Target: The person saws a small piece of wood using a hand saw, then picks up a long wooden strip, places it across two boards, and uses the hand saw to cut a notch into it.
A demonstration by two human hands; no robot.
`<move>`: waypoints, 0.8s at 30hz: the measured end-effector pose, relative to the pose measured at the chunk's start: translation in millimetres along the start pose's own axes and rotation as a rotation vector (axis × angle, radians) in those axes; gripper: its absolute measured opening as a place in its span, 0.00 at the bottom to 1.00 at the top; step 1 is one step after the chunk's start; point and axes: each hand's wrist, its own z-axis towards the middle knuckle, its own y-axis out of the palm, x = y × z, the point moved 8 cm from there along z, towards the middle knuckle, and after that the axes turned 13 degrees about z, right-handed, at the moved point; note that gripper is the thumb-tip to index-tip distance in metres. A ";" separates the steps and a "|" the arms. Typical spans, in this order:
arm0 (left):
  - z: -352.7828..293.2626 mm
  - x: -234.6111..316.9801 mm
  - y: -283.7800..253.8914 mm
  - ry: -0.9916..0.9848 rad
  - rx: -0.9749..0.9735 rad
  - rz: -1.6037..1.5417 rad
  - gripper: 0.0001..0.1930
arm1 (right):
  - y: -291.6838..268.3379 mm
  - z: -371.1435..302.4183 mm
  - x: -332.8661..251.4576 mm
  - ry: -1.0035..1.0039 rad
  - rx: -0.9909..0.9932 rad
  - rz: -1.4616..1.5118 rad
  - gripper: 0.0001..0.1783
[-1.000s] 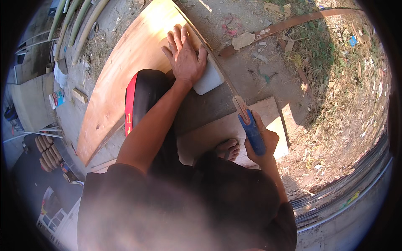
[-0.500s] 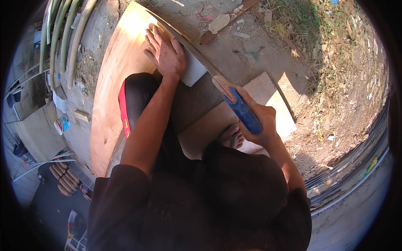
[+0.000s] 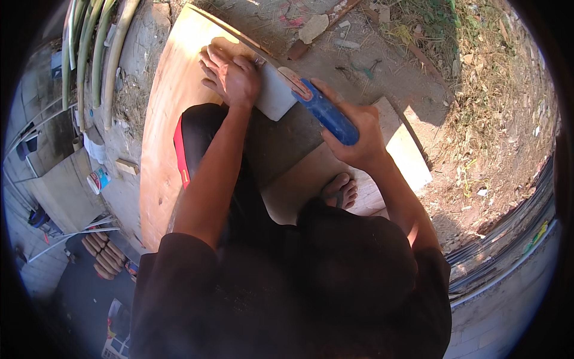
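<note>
A long pale wooden board (image 3: 164, 131) lies along my left side, running past my bent left knee. My left hand (image 3: 233, 81) presses on the board's top near its far end, fingers bent and a little apart, holding nothing. My right hand (image 3: 359, 131) is wrapped round the blue handle of a handsaw (image 3: 329, 113). The saw's thin blade points away from me and shows nearly edge-on at the board's far right edge. Where its teeth meet the wood is hard to make out. Close to my left wrist is a white block-like piece (image 3: 276, 99).
Below the saw, a flat wooden panel (image 3: 296, 179) lies on the ground with my sandalled foot (image 3: 341, 190) on it. Long green-brown poles (image 3: 95, 60) lie at the far left. Dry grass (image 3: 490, 102) and debris cover the right side, near bundled dark rods (image 3: 502, 245).
My right hand has pushed the saw away from me and leftward. The fingers of my left hand have bent more, and that hand has shifted slightly on the board.
</note>
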 end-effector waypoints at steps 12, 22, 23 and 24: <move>5.4 8.7 -6.6 0.080 0.054 0.006 0.35 | 5.5 12.0 -5.7 -0.065 0.045 0.112 0.42; 1.7 1.4 -3.5 0.088 0.031 0.086 0.35 | -26.1 -69.7 1.1 -0.024 0.064 0.011 0.38; 0.6 -0.8 -2.7 0.079 0.032 0.081 0.35 | -17.0 -55.8 11.4 0.085 0.045 0.111 0.39; 4.5 3.3 -4.0 0.079 0.049 0.063 0.36 | -3.6 -16.8 5.6 -0.019 0.039 0.116 0.39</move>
